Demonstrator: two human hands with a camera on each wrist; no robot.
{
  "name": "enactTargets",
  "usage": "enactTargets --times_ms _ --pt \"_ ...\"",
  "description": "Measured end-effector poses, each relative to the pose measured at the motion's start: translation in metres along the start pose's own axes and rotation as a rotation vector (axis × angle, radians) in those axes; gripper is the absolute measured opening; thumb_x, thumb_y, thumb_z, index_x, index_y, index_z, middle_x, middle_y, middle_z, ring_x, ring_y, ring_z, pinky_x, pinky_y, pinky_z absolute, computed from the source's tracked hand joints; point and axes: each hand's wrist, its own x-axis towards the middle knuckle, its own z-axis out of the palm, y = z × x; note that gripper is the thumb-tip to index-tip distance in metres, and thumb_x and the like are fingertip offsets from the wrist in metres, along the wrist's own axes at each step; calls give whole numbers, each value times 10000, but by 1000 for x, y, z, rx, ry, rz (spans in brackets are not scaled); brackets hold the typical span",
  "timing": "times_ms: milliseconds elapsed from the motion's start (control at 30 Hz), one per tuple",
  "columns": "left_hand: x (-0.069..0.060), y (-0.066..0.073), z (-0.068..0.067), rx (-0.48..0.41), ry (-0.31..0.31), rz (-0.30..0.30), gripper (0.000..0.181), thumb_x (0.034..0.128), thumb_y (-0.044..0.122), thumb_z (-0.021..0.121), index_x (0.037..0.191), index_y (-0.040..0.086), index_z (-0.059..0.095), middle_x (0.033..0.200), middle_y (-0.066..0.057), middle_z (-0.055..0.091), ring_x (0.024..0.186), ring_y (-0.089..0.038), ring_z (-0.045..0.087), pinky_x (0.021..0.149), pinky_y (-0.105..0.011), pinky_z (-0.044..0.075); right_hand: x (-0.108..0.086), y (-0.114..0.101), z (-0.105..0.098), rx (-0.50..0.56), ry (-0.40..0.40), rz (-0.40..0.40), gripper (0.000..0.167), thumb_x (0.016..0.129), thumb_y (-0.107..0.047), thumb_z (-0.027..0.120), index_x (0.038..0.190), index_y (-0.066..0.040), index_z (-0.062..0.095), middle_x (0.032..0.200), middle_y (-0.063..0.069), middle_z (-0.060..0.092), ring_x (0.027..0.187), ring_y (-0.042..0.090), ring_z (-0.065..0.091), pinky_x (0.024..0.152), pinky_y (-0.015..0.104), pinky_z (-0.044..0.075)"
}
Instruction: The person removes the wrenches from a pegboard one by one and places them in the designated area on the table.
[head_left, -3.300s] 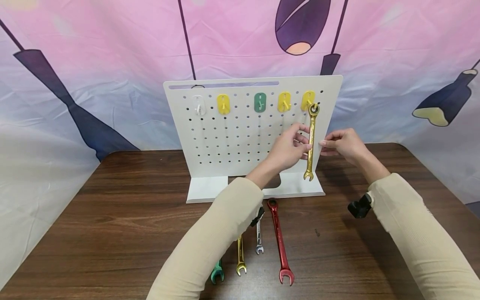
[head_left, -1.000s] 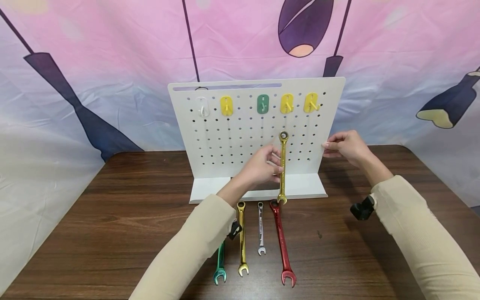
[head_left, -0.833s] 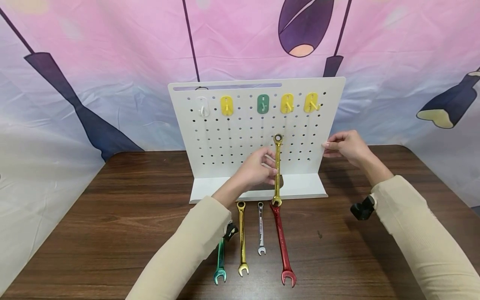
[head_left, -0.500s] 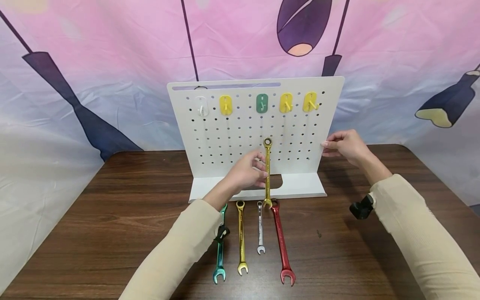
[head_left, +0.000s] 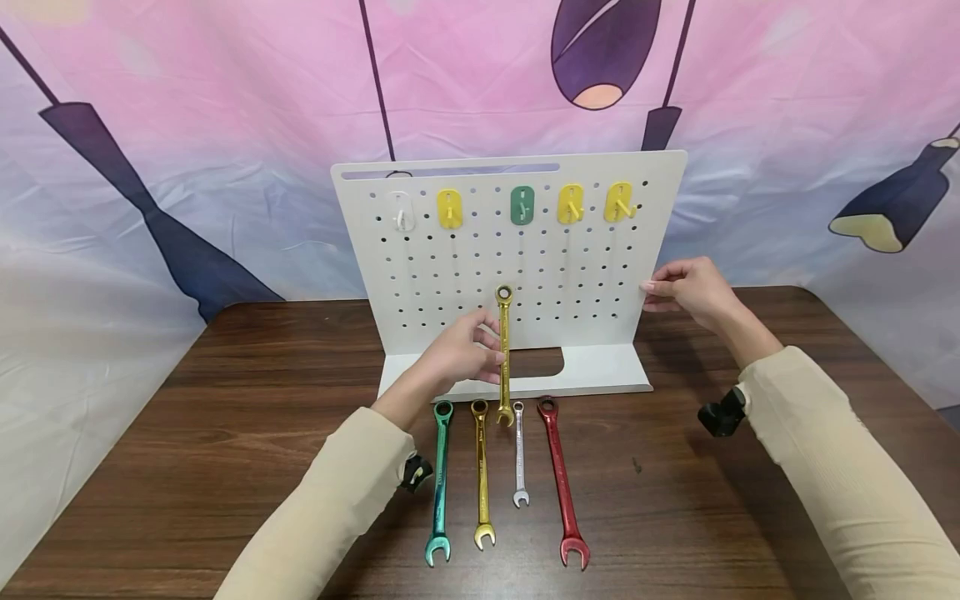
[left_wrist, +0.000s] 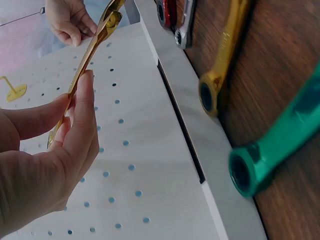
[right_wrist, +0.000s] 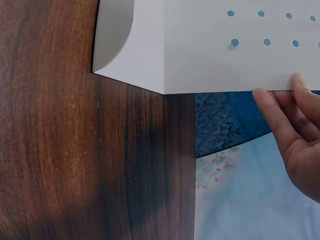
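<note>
In the head view my left hand (head_left: 461, 350) pinches a gold combination wrench (head_left: 505, 354) by its shank, ring end up, in front of the white pegboard (head_left: 405, 340). The left wrist view shows thumb and fingers on that wrench (left_wrist: 82, 65). My right hand (head_left: 693, 292) grips the pegboard's right edge, thumb in front; the right wrist view shows this hand (right_wrist: 300, 140) there too. On the table below lie a green wrench (head_left: 440, 483), another gold wrench (head_left: 482, 475), a small silver wrench (head_left: 519, 454) and a red wrench (head_left: 559, 479).
Along the board's top sit a white hook (head_left: 401, 212), a yellow hook (head_left: 450, 210), a green hook (head_left: 522, 206) and two more yellow hooks, including the rightmost hook (head_left: 618, 203). The board's base (head_left: 600, 371) stands on a brown wooden table (head_left: 247, 433). A printed cloth (head_left: 225, 125) hangs behind.
The gold wrench hung at the rightmost hook in the oldest frame. My left hand has since brought it off, down and left, above the lying wrenches. My right hand stays at the board's edge.
</note>
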Motion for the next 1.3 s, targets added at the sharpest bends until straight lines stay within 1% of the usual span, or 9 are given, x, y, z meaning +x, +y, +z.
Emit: enactTargets --times_ms 300,467,633,700,900,1133,1233,1300 --pt "-6 -11 -15 0 1 -22 260 839 -173 495 1039 -28 415 890 -163 480 666 -222 563 639 -352 590 1 0 0 21 2 6 231 876 -9 583 961 197 521 770 75 610 703 184 633 769 394 562" --pt "-11 -18 -23 0 2 -30 248 839 -179 483 1018 -32 397 869 -153 459 677 -204 537 627 -356 589 1 0 0 24 1 7 227 876 -12 584 953 194 525 775 76 608 705 187 634 741 357 573" --pt "-16 -25 -30 19 8 -61 249 840 -178 482 1013 -23 391 856 -126 435 673 -189 521 624 -358 587 1 0 0 23 3 3 220 874 -11 588 946 188 529 766 71 610 701 186 635 749 371 570" --pt "-18 -28 -33 22 5 -60 252 840 -179 477 1022 -31 385 858 -127 433 674 -185 521 624 -353 587 1 0 0 24 3 2 213 874 -6 586 941 187 529 762 71 612 698 185 635 750 375 570" --pt "-23 -35 -39 16 13 -72 250 845 -179 464 1031 -38 375 862 -128 418 668 -187 531 628 -345 587 1 0 0 41 2 0 194 874 10 578 930 189 530 759 71 613 693 186 634 767 401 561" --pt "-30 -42 -46 17 10 -66 263 844 -181 458 1045 -49 353 846 -120 407 671 -180 515 629 -352 587 0 0 0 18 3 4 226 879 -11 581 959 192 523 766 72 609 707 192 634 799 433 543" --pt "-34 -44 -50 20 5 -81 261 847 -176 463 1048 -51 353 845 -125 415 668 -186 524 628 -353 587 0 0 0 17 4 4 229 878 -14 583 961 192 523 767 70 610 706 188 635 802 437 540" --pt "-36 -46 -52 25 -3 -94 257 848 -173 466 1045 -52 355 853 -143 430 665 -193 537 632 -355 588 0 0 0 19 3 4 222 877 -10 583 956 189 524 763 68 612 701 184 635 781 413 554"
